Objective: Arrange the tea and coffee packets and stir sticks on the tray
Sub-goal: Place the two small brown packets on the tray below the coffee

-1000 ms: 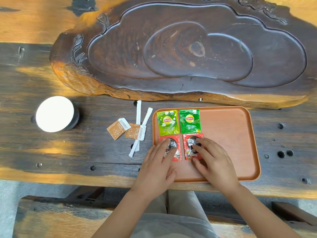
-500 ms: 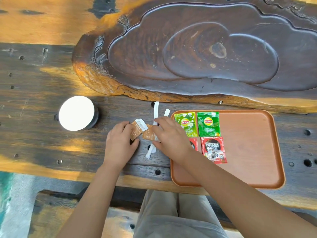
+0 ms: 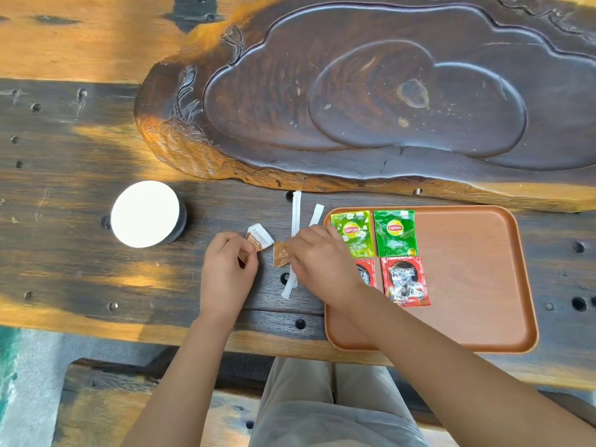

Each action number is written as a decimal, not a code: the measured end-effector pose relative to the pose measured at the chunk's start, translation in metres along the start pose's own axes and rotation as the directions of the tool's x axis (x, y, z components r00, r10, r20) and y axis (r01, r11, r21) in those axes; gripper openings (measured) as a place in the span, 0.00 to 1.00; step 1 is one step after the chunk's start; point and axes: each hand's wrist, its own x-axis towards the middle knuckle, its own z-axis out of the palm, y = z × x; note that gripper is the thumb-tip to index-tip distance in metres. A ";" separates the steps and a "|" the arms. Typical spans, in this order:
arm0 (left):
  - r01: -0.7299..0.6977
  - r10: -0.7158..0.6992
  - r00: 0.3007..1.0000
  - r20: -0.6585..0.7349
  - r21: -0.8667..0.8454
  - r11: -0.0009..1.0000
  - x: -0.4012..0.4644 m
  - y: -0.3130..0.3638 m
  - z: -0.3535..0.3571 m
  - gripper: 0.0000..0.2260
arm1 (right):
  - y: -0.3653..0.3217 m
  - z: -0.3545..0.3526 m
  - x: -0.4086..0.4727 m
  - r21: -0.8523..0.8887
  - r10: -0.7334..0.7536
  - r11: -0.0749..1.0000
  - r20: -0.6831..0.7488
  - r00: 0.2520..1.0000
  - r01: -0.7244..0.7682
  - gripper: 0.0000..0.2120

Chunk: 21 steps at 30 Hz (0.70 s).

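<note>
Our left hand (image 3: 227,269) pinches one brown sachet (image 3: 258,241) and our right hand (image 3: 322,262) pinches another (image 3: 281,254), both just left of the tray (image 3: 477,285); we judge them light, thin, crinkly; best gripped by an edge.

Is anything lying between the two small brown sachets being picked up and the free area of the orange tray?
Nothing visible blocks it. The left hand pinches one brown sachet, the right hand the other. The orange rectangular tray is bare right of the green and red packets.
</note>
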 end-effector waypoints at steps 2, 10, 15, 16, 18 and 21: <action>-0.018 0.016 0.998 -0.053 -0.047 0.999 -0.007 0.012 -0.009 0.06 | 0.009 -0.022 -0.014 0.116 0.025 0.993 -0.049 0.998 -0.019 0.05; -0.382 0.400 0.882 0.248 -0.120 0.916 -0.086 0.064 0.029 0.01 | 0.068 -0.090 -0.137 0.021 -0.027 0.999 -0.020 0.999 0.027 0.05; -0.547 0.535 0.778 0.330 -0.064 0.835 -0.111 0.079 0.057 0.01 | 0.079 -0.082 -0.176 -0.028 -0.033 0.999 0.034 0.999 0.034 0.03; -0.556 0.540 0.770 0.340 -0.056 0.829 -0.112 0.079 0.059 0.03 | 0.079 -0.079 -0.179 -0.032 -0.034 0.999 0.032 0.999 0.035 0.03; -0.557 0.531 0.772 0.350 -0.031 0.830 -0.111 0.078 0.063 0.04 | 0.080 -0.074 -0.183 -0.035 -0.037 0.999 0.033 0.999 0.038 0.04; -0.555 0.524 0.777 0.350 -0.013 0.832 -0.111 0.073 0.066 0.03 | 0.083 -0.071 -0.187 -0.047 -0.032 0.998 0.048 0.998 0.035 0.06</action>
